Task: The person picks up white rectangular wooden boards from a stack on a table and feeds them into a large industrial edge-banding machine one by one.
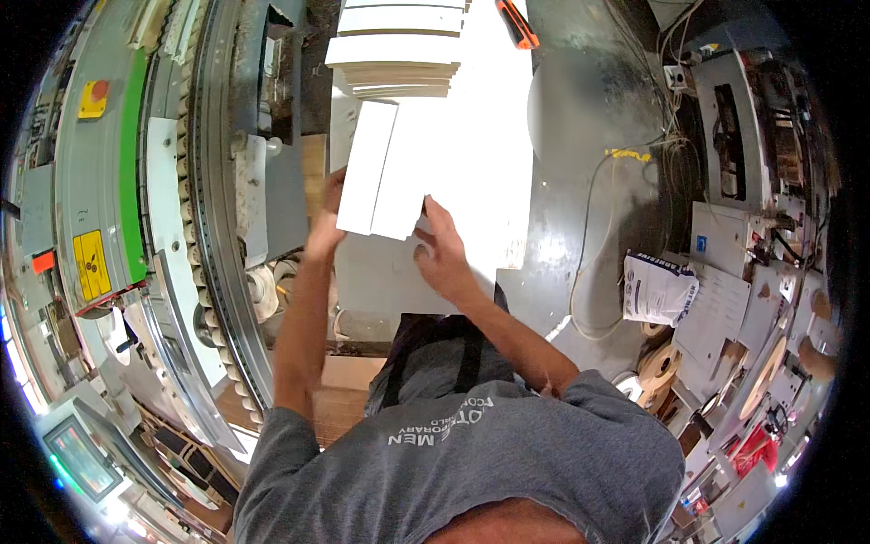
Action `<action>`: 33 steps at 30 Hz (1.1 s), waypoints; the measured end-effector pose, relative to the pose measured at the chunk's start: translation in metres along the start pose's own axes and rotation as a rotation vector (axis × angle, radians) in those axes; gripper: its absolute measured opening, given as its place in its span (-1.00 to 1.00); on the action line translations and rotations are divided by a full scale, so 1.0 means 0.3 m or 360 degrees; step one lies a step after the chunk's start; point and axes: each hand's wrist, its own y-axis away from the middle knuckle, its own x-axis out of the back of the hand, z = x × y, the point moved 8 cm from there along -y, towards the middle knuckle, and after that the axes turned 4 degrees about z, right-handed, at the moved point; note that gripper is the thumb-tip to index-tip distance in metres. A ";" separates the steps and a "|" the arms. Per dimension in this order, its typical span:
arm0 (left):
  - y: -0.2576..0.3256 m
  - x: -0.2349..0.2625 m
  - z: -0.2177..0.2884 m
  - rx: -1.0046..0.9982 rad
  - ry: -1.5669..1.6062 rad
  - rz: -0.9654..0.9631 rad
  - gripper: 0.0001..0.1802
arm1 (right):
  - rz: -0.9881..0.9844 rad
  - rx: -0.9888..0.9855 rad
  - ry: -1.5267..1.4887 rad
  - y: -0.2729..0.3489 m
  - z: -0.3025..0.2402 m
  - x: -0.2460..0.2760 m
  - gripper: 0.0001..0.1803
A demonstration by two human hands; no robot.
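Two flat white panels (366, 172) lie overlapped, one partly over the other, above the near part of a white worktop (489, 199). My left hand (327, 231) grips their left edge; its fingertips are hidden behind the panels. My right hand (442, 252) is at the lower right corner of the lower panel, its fingers bent and apart, the index finger close to the edge. Whether it touches the panel is hard to make out. Beyond the panels, a row of stacked white boards (394, 50) runs along the far left of the worktop.
An orange and black utility knife (517, 24) lies at the far right of the worktop. Left stands a long grey-green machine (100, 181) with a conveyor edge and a screen (83, 455). On the right are a white printed bag (660, 288), rolls of edging (659, 372) and loose cables (580, 245).
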 end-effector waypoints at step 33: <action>0.283 -0.057 0.103 -0.0138 -0.0135 0.0211 -0.82 | 0.0659 -0.0279 0.0330 -0.037 0.013 0.158 -0.19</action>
